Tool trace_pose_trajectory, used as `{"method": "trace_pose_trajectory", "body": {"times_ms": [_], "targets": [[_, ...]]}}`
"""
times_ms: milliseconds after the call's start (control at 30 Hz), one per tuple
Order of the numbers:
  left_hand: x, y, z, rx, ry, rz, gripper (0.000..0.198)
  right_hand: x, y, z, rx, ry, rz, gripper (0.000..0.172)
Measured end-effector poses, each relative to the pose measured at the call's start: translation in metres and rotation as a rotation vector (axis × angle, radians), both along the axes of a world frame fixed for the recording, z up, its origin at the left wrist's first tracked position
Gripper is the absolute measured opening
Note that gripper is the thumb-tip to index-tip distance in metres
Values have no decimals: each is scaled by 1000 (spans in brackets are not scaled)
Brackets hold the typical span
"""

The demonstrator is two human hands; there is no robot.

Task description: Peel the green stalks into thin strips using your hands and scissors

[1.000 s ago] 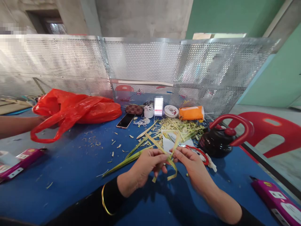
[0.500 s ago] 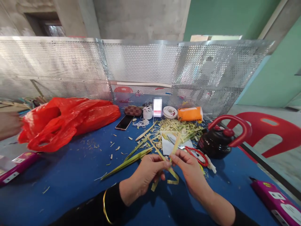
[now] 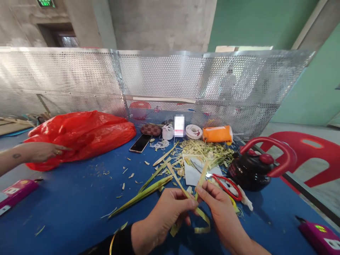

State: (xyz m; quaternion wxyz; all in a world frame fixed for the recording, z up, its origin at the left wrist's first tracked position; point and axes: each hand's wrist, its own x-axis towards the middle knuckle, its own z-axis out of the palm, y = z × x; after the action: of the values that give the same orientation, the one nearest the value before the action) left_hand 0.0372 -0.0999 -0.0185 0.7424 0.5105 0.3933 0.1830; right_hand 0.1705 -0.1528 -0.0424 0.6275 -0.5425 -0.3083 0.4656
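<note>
Close together over the blue table (image 3: pixel 79 205), my two hands pinch pale yellow-green leaf strips that cross between the fingertips. My left hand (image 3: pixel 167 212) is closed on one leaf strip (image 3: pixel 177 179), its upper end slanting away up-left. Between thumb and fingers of my right hand (image 3: pixel 223 209) stands another leaf strip (image 3: pixel 204 173), pointing upward. A folded strip end (image 3: pixel 203 229) hangs below the hands. Scissors with red handles (image 3: pixel 228 186) lie beyond my right hand, partly on white paper (image 3: pixel 190 173). Long green leaves (image 3: pixel 140 196) rest left of my left hand.
Leaf scraps (image 3: pixel 209 150) are heaped ahead, before an orange packet (image 3: pixel 217 134) and a ribbon roll (image 3: pixel 193 131). A dark kettle (image 3: pixel 251 171) stands right. Left are a phone (image 3: pixel 140 143) and a red bag (image 3: pixel 87 138), touched by another person's hand (image 3: pixel 45 151). A perforated metal screen (image 3: pixel 162 74) closes the back.
The view has tilted up slightly, so my hands sit lower in it. My grip on the strips looks the same. Another person's hand now reaches onto the red bag, which has changed shape.
</note>
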Motion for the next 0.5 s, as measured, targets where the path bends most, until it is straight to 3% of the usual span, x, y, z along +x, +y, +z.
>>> {"method": "trace_pose_trajectory", "body": {"times_ms": [500], "targets": [[4, 5, -21, -93, -41, 24, 40, 2, 12, -21, -16, 59, 63, 39]]}}
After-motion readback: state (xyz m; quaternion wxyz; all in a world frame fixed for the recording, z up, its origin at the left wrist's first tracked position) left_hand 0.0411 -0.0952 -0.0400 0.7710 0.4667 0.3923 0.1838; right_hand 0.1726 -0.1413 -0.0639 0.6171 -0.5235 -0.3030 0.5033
